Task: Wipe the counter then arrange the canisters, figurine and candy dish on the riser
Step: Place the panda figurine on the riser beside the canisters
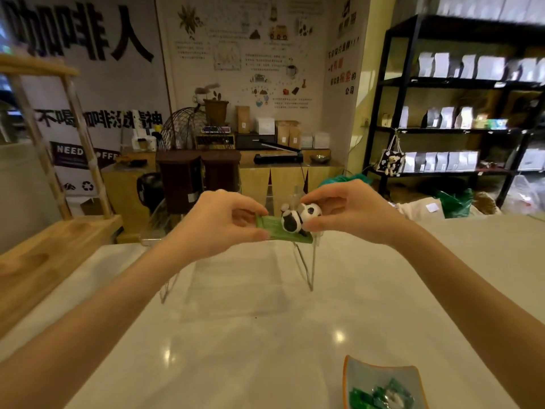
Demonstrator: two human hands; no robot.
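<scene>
Worktop: white, glossy. Riser: clear, toward the far edge. Dish: holds green candies, near edge, right. Left hand: fingers pinch the figurine's green base. Right hand: fingers clamp the panda figurine, above the riser top.

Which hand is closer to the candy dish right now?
Right. The right hand holds the panda figurine up above the candy dish; the left hand grips the figurine's base, farther left.

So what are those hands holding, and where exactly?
A panda figurine on a green base. The left hand pinches the base's left end; the right hand grips the panda's head end.
</scene>
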